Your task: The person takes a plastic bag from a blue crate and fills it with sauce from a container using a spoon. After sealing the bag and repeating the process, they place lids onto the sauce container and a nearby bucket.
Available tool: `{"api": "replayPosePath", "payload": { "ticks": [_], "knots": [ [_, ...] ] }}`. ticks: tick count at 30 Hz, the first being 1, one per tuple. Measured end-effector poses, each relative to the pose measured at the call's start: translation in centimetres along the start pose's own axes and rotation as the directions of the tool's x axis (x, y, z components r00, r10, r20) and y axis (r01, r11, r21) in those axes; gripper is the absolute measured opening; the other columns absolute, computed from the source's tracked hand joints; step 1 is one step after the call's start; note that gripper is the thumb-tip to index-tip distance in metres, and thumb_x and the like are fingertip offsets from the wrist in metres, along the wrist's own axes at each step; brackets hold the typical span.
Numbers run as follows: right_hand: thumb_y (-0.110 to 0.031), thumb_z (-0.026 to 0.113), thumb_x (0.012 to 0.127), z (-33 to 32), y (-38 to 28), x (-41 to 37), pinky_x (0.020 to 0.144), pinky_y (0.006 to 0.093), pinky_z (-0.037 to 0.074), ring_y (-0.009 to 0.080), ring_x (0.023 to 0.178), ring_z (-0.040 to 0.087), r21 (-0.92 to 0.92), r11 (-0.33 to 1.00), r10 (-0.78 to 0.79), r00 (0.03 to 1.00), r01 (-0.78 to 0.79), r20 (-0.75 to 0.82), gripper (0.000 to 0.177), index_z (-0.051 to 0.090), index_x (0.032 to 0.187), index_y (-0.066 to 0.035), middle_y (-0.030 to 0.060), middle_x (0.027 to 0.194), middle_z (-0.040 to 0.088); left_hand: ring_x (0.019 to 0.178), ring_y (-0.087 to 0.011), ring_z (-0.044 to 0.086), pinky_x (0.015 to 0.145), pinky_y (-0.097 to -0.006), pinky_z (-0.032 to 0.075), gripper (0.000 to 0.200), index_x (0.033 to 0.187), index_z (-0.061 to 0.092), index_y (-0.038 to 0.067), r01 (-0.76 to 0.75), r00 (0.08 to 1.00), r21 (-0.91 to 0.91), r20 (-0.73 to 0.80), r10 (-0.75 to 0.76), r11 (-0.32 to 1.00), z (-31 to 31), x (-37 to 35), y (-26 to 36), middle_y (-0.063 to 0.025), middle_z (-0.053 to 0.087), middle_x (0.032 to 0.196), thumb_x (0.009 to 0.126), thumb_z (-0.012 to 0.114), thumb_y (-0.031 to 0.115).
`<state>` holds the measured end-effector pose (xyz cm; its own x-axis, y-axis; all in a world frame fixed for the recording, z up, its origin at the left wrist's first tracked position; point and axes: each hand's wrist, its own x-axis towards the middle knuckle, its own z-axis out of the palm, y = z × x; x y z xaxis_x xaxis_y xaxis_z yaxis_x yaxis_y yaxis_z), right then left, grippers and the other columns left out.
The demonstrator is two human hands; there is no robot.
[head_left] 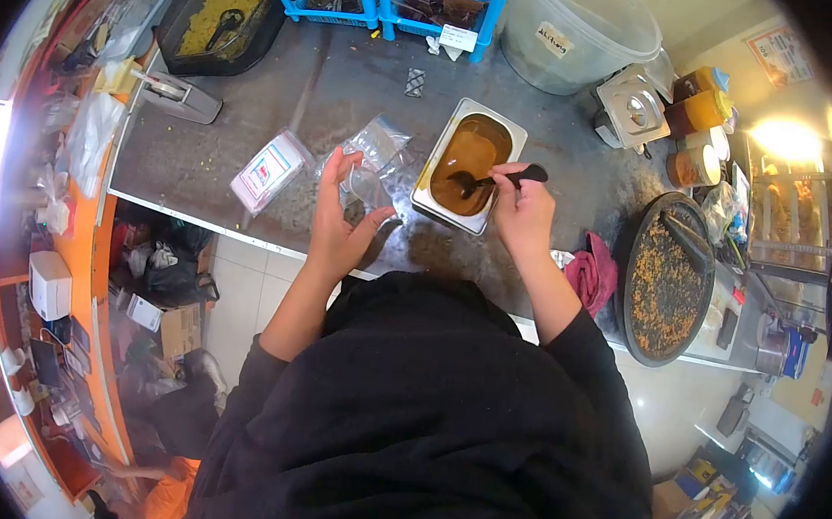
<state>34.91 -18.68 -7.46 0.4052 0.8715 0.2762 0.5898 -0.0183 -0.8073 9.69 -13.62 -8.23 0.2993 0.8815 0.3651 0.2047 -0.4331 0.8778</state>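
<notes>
My right hand (522, 212) is closed round the handle of a black ladle (536, 173). The ladle's bowl dips into brown sauce (478, 148) inside a rectangular steel container (420, 198). To the left, my left hand (341, 230) has its thumb and forefinger curved apart around a clear plastic bag (367, 187), whose mouth looks rounded open between them. More clear plastic (386, 139) lies just beyond that hand. A white, printed packet of bags (271, 172) rests on the table, left of my left hand.
A black tray of yellow food (184, 60) and a tape dispenser (178, 96) are at the back left. Blue baskets (332, 8) and a clear bucket (570, 53) stand behind. To the right are a pink cloth (590, 275) and a round black tray of crumbs (659, 296).
</notes>
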Motion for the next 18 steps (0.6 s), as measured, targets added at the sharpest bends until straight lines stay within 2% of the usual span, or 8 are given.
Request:
{"api": "replayPosePath", "payload": {
  "ticks": [1,5,6,8,11,14,17,18],
  "knots": [
    [0.000,0.060,0.090,-0.6,-0.6,0.4,0.075,0.0290,0.051,0.0186,0.082,0.068,0.025,0.996,0.080,0.996,-0.081,0.036,0.007,0.065,0.094,-0.001,0.0095,0.088,0.069,0.130,-0.0307,0.044,0.110,-0.0400,0.032,0.096,0.149,0.020,-0.002,0.001,1.000,-0.004,-0.001,-0.001,1.000,0.0,0.0,0.0,-0.0205,0.046,0.140,0.075,0.081,0.008],
    [0.001,0.058,0.090,-1.3,-0.3,0.7,0.077,0.0282,0.051,0.0185,0.084,0.068,0.124,0.989,0.060,0.990,-0.076,0.130,0.005,0.062,0.094,0.000,0.0099,0.088,0.070,0.131,-0.0296,0.041,0.112,-0.0405,0.029,0.095,0.150,0.017,0.000,0.030,0.999,-0.027,0.016,-0.030,0.999,-0.2,0.0,0.1,-0.0193,0.043,0.140,0.077,0.078,0.005],
    [0.001,0.058,0.091,-1.0,0.1,0.7,0.077,0.0282,0.051,0.0184,0.084,0.068,0.078,0.996,0.027,0.990,-0.039,0.141,0.005,0.062,0.093,0.000,0.0098,0.088,0.070,0.132,-0.0290,0.040,0.112,-0.0408,0.027,0.094,0.150,0.016,0.001,0.042,0.999,-0.039,0.027,-0.041,0.998,-0.1,0.0,0.2,-0.0186,0.041,0.141,0.077,0.076,0.002],
    [0.002,0.057,0.091,-0.4,1.0,0.5,0.077,0.0283,0.051,0.0184,0.084,0.068,-0.011,0.999,-0.036,0.985,0.039,0.167,0.005,0.062,0.092,0.000,0.0097,0.088,0.069,0.131,-0.0300,0.042,0.111,-0.0403,0.030,0.095,0.149,0.018,-0.001,0.016,1.000,-0.024,0.007,-0.016,1.000,0.0,0.0,0.0,-0.0199,0.044,0.140,0.076,0.079,0.007],
    [0.002,0.059,0.090,-0.3,0.1,1.1,0.075,0.0286,0.052,0.0183,0.083,0.068,-0.016,0.999,0.033,0.997,-0.032,0.072,0.005,0.062,0.093,-0.001,0.0094,0.087,0.069,0.130,-0.0303,0.044,0.110,-0.0401,0.031,0.096,0.149,0.020,-0.001,0.000,1.000,-0.015,-0.007,0.000,1.000,-0.1,-0.1,-0.1,-0.0204,0.045,0.139,0.075,0.081,0.009],
    [-0.002,0.062,0.090,0.2,-0.2,0.8,0.072,0.0288,0.052,0.0173,0.078,0.067,0.100,0.992,0.070,0.997,-0.073,0.033,0.006,0.063,0.095,-0.001,0.0090,0.087,0.069,0.130,-0.0302,0.044,0.110,-0.0401,0.031,0.096,0.149,0.020,-0.001,0.025,0.999,-0.041,-0.019,-0.026,0.999,-0.2,-0.3,-0.3,-0.0203,0.045,0.139,0.075,0.081,0.009],
    [-0.009,0.065,0.088,1.3,0.2,0.1,0.066,0.0326,0.052,0.0245,0.072,0.067,0.060,0.998,-0.001,1.000,-0.001,0.031,0.009,0.064,0.096,-0.005,0.0121,0.084,0.068,0.130,-0.0302,0.043,0.110,-0.0400,0.031,0.096,0.148,0.020,-0.002,0.040,0.999,-0.032,-0.018,-0.041,0.999,-0.1,-0.4,-0.3,-0.0204,0.045,0.139,0.075,0.081,0.009],
    [-0.009,0.065,0.088,1.5,0.4,0.1,0.064,0.0326,0.051,0.0241,0.070,0.066,0.041,0.999,-0.006,1.000,0.005,0.010,0.010,0.064,0.097,-0.004,0.0122,0.084,0.068,0.131,-0.0302,0.043,0.110,-0.0399,0.031,0.096,0.148,0.020,-0.002,0.038,0.999,-0.022,-0.016,-0.039,0.999,0.0,-0.4,-0.2,-0.0205,0.045,0.139,0.075,0.081,0.009]
  ]
}}
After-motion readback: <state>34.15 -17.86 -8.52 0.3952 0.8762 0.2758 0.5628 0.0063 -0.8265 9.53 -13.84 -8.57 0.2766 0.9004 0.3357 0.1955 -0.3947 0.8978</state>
